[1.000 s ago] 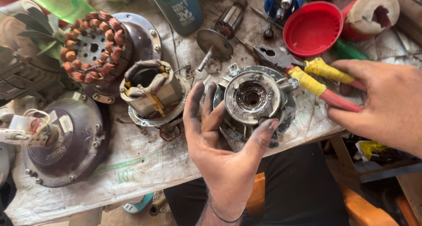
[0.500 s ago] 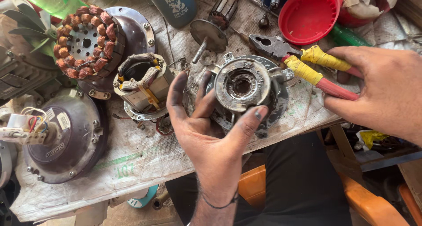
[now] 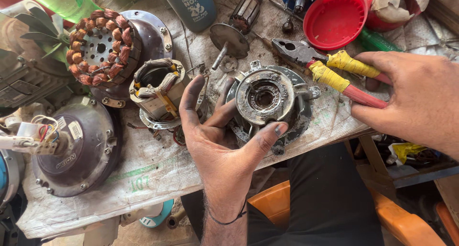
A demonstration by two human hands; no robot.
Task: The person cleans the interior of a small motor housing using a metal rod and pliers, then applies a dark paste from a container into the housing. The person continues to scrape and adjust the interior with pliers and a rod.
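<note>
Two hands at work on the counter (image 3: pixel 158 169). Left hand (image 3: pixel 222 136) cups the grey motor housing (image 3: pixel 267 100), thumb and fingers clamped around its rim. Right hand (image 3: pixel 413 95) rests closed on the red-and-yellow-handled pliers (image 3: pixel 330 69), just right of the housing. Copper-wound stator (image 3: pixel 103 47) lies well left of the housing.

The right hand (image 3: pixel 411 95) covers the ends of the pliers (image 3: pixel 330 71) handles. The green bottle (image 3: pixel 52 0) and blue can (image 3: pixel 191 4) run off the top edge.
</note>
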